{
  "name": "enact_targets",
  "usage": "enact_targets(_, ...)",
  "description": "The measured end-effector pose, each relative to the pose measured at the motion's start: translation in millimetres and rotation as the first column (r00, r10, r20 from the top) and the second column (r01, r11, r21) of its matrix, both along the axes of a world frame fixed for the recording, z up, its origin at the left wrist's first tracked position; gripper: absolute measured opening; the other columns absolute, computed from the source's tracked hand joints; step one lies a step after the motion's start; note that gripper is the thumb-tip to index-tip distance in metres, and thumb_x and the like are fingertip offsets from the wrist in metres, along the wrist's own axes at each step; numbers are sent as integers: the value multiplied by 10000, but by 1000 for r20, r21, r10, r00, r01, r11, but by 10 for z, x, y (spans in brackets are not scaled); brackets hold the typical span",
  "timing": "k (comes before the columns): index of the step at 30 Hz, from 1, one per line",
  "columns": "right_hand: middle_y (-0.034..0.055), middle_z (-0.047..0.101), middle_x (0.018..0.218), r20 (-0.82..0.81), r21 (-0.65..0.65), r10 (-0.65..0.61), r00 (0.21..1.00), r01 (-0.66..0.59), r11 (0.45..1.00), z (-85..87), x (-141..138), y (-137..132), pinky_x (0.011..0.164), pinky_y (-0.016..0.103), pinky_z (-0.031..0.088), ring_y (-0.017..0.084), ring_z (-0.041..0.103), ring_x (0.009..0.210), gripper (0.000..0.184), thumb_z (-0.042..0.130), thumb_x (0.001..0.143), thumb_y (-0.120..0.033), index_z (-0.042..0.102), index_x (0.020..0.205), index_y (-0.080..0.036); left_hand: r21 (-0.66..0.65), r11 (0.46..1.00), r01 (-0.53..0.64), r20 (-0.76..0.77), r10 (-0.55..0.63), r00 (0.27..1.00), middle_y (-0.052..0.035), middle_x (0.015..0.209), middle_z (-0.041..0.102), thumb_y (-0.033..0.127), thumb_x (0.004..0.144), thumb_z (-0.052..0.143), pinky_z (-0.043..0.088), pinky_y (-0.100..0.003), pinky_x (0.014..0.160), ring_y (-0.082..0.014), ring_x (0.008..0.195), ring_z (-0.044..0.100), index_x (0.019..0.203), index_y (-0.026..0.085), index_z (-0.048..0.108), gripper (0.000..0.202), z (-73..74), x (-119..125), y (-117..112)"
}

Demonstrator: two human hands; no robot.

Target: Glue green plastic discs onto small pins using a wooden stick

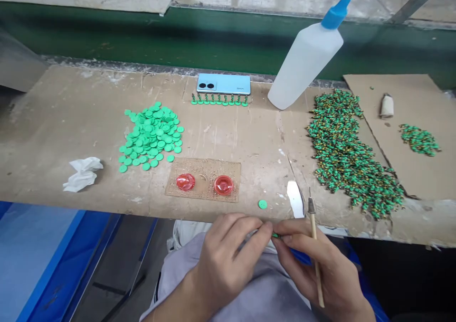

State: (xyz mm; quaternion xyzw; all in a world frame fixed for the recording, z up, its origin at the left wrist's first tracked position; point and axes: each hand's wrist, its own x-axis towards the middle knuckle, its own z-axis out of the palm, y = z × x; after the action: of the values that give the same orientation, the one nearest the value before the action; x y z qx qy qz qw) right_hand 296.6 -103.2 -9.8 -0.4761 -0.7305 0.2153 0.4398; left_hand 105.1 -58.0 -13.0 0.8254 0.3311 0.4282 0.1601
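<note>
**What are the hands doing?**
The left hand and the right hand meet just in front of the desk, above the person's grey lap. Both are closed in a fingertip pinch on a small green piece.

**Is the right hand holding anything else?**
Yes, a wooden-handled tool with a dark metal tip. It stands nearly upright through the fingers, its tip above the desk edge. The fingers hide most of the green piece, so I can't tell its exact shape.

**What's closest to them on the desk?**
A single green disc lies near the edge, with a white scrap just beside the tool's tip. Farther in, 2 red dishes sit on a speckled board.

**And the rest?**
To the left are a heap of green discs and crumpled tissue. A row of green pins stands against a phone, beside a plastic bottle with a blue nozzle. To the right, a large spread of green-and-gold parts runs up to a cardboard sheet carrying a smaller pile.
</note>
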Motion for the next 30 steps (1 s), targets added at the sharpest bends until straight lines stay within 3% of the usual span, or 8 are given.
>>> enact_targets(5, 42, 747, 1016, 2, 35, -26, 1000, 26, 999, -2, -61, 52, 771, 256, 662, 153, 758, 866, 318, 646, 922, 5, 597, 1121, -237, -100, 995, 22, 24, -20, 1000, -80, 965, 785, 15, 972, 638, 624, -326, 746, -198, 864, 688, 1170, 129, 729, 246, 34, 27, 25)
enact_targets(11, 62, 780, 1101, -23, -31, -157, 987, 157, 987, -90, 94, 66, 870, 334, 676, 205, 787, 1005, 369, 601, 978, -59, 575, 1290, -254, -339, 934, 110, 162, -57, 985, -53, 924, 793, 43, 979, 647, 605, -319, 734, -184, 811, 708, 1166, 187, 738, 253, 41, 83, 135)
enact_targets(13, 59, 781, 1119, -22, -47, -210, 977, 209, 977, -130, 145, 68, 876, 338, 669, 208, 783, 1031, 352, 568, 995, -70, 580, 1293, -257, -428, 894, 132, 199, -49, 979, -44, 922, 795, 45, 954, 683, 613, -301, 761, -180, 830, 734, 1094, 197, 759, 221, 70, 99, 162)
enact_targets(16, 55, 768, 1098, 36, -45, -254, 967, 255, 966, -191, 152, 90, 847, 323, 646, 202, 772, 1005, 278, 562, 1018, -111, 601, 1254, -252, -606, 779, 160, 253, -2, 967, -17, 916, 814, 69, 940, 709, 636, -242, 771, -159, 836, 780, 999, 206, 748, 155, 123, 118, 175)
enact_targets(19, 76, 751, 1113, 130, -26, -310, 942, 316, 948, -255, 86, 143, 836, 363, 613, 229, 745, 991, 242, 623, 1026, -190, 597, 1262, -236, -699, 693, 179, 291, 46, 955, -15, 930, 833, 111, 975, 682, 662, -227, 776, -161, 851, 813, 1062, 213, 696, 136, 136, 106, 155)
enact_targets(22, 94, 747, 1107, 217, 10, -260, 941, 264, 965, -299, 9, 224, 782, 395, 573, 259, 718, 948, 244, 653, 1023, -227, 574, 1254, -211, -679, 716, 163, 299, 67, 952, -13, 986, 841, 129, 987, 683, 671, -232, 811, -161, 879, 822, 1149, 233, 673, 193, 106, 41, 122)
enact_targets(26, 63, 720, 978, 288, 11, -165, 943, 170, 985, -296, -7, 332, 713, 371, 513, 241, 657, 853, 160, 583, 1031, -141, 560, 1174, -210, -654, 754, 60, 213, 107, 971, 7, 987, 846, 145, 964, 740, 652, -201, 813, -147, 886, 818, 1046, 247, 738, 131, 80, -87, 100)
enact_targets(30, 51, 704, 1005, 281, -95, 31, 959, -4, 995, -243, 79, 403, 741, 359, 485, 228, 636, 906, 178, 536, 1028, -101, 575, 1146, -229, -653, 758, 1, 196, 167, 966, -17, 944, 833, 179, 923, 786, 647, -207, 749, -164, 864, 802, 958, 225, 774, 60, 100, -144, 115)
